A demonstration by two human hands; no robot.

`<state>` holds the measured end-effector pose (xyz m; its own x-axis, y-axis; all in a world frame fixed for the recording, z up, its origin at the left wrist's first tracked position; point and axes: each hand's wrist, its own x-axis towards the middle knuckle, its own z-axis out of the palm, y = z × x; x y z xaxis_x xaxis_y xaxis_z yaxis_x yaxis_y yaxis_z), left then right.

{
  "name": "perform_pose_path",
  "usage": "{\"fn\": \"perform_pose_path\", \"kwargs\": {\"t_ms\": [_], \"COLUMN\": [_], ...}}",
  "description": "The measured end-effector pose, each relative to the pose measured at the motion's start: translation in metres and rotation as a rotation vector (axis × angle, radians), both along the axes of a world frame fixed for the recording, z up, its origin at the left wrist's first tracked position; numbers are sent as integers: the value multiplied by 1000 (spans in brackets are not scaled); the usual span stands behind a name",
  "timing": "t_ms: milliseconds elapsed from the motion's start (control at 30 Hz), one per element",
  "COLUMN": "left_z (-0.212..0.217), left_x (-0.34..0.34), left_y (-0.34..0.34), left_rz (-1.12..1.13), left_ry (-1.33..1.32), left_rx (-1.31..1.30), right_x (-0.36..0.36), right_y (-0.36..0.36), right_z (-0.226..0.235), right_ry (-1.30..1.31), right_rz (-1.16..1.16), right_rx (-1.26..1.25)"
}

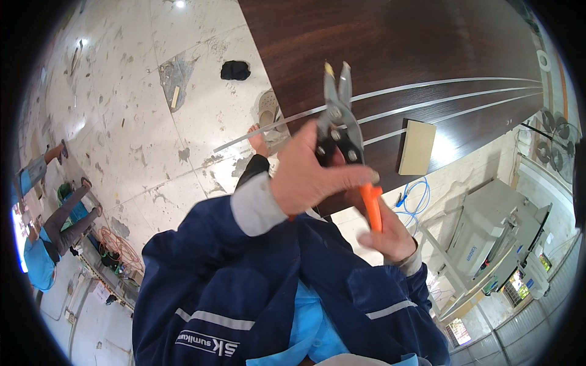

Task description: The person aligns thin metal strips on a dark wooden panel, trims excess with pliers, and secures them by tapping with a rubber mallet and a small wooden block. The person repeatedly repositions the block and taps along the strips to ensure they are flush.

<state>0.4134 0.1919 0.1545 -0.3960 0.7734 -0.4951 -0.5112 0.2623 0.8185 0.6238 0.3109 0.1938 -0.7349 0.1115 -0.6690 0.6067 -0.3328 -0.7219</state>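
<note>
A pair of tin snips (346,134) with grey jaws, a black linkage and orange grips is held up before my chest, its jaws pointing away from me and spread apart. My left hand (311,174) wraps around the snips near the linkage, thumb lying across the upper grips. Lower down, my right hand (390,235) is closed about an orange handle; part of that grip is hidden behind my left hand. Beyond the tool, three thin pale strips (427,108) lie across a dark wood-look tabletop (390,36). One strip sticks out past the left edge.
A tan rectangular block (418,146) rests near the table's front edge. Blue hose (417,198) lies coiled on the floor at right, near a grey machine (482,226). A fan (552,137) stands far right. Another person (55,235) is at far left; a black cloth-like item (235,70) lies on the floor.
</note>
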Motion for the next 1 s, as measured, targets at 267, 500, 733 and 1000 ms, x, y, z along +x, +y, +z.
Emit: {"fn": "perform_pose_path", "kwargs": {"t_ms": [267,500,733,1000], "left_z": [-21,-54,-93,-108], "left_x": [47,-38,-68,-67], "left_y": [-2,-34,-56,-47], "left_rz": [-39,-63,-370,-407], "left_ry": [296,1157,664,620], "left_rx": [423,-149,-563,-568], "right_x": [33,23,26,25], "right_y": [-20,-28,-34,-35], "right_z": [-30,-56,-75,-84], "right_ry": [8,-38,-136,-162], "right_rz": [-97,-93,-96,-94], "right_rx": [-425,-142,-231,-287]}}
